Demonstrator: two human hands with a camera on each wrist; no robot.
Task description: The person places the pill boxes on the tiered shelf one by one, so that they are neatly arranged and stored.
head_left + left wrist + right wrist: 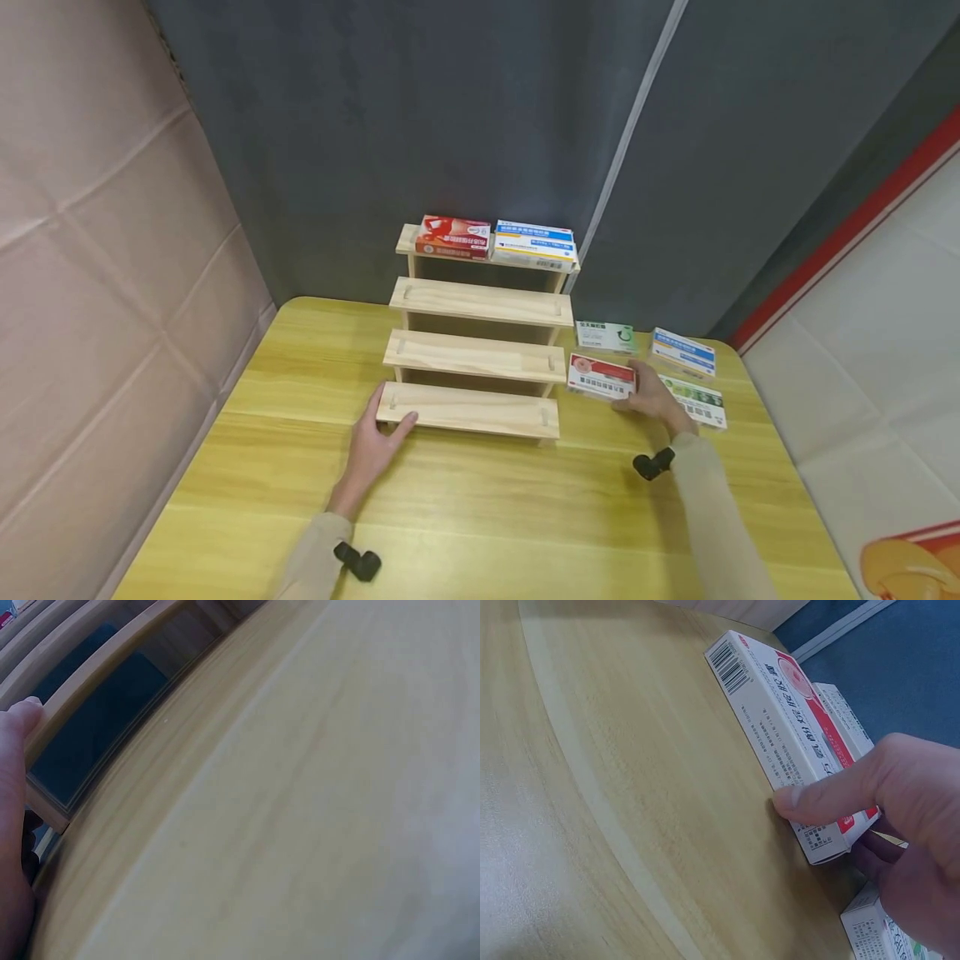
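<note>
A wooden stepped rack [472, 407] with four shelves stands on the table. My left hand [370, 450] grips the left end of its lowest shelf, thumb on the front edge; in the left wrist view the thumb of that hand [13, 772] lies against the shelf. My right hand [655, 400] pinches the right end of a red and white box [600, 377]. The right wrist view shows the thumb of the hand [922, 817] on the long side of this box [780, 712], other fingers partly hidden behind it.
On the top shelf lie a red box [453, 237] and a blue and white box [534, 245]. Around my right hand on the table [480, 517] are a green and white box [606, 336], a blue-striped box [682, 353] and another green box [701, 403]. A dark partition [450, 108] rises behind.
</note>
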